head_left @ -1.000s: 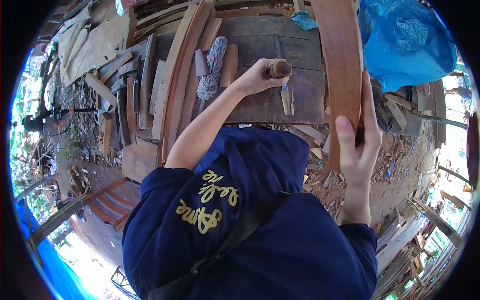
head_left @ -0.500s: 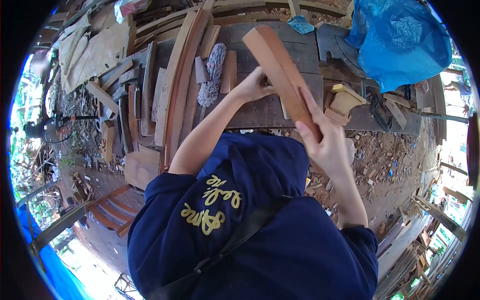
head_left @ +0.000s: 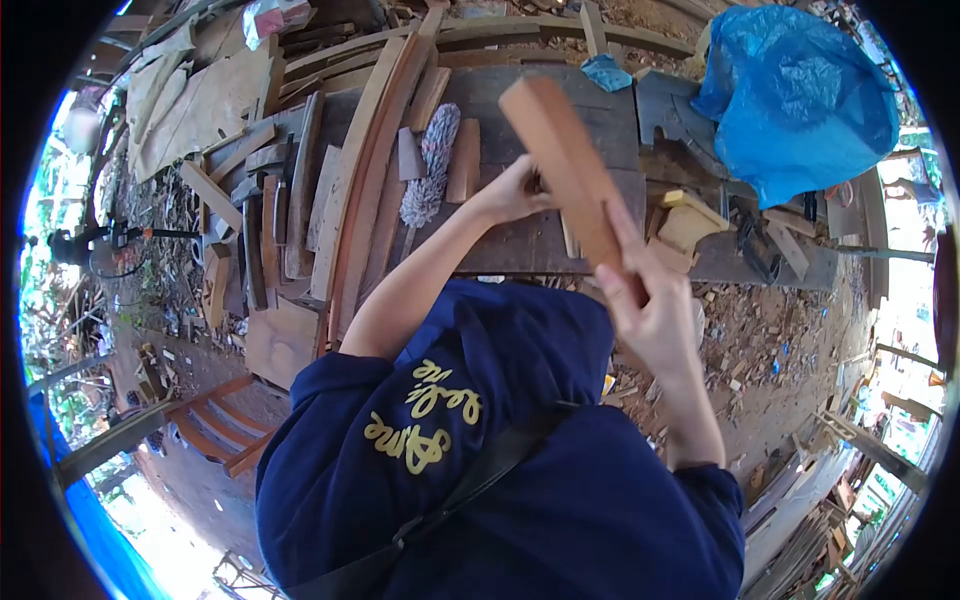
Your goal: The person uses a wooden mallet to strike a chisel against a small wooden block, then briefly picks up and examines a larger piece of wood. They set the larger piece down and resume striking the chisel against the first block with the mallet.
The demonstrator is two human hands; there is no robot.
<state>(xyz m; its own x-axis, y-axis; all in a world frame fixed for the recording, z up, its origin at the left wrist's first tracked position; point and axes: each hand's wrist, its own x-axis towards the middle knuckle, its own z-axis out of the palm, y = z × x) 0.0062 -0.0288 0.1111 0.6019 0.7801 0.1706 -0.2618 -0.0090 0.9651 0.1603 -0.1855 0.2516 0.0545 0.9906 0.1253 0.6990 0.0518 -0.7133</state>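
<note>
A thick reddish-brown wooden block (head_left: 570,155) is held up at a slant over the dark workbench (head_left: 500,245). My right hand (head_left: 650,295) grips its lower end, with the thumb on one side and a finger stretched along the other. Beside the block's middle is my left hand (head_left: 522,190), its fingers curled and partly hidden behind the wood; what they hold, if anything, cannot be made out. On the bench to the left lie a fluffy grey duster (head_left: 431,165) and short wood pieces (head_left: 464,160).
Long planks (head_left: 350,170) and hand tools (head_left: 281,205) lie at the left. A blue plastic bag (head_left: 800,100) sits at the upper right, above a yellowish wooden piece (head_left: 690,222). Wood scraps (head_left: 740,370) litter the ground. A slatted wooden frame (head_left: 215,425) stands lower left.
The block's upper end has shifted slightly right and down, with both hands still at it. The bench and its objects appear slightly lower in the view.
</note>
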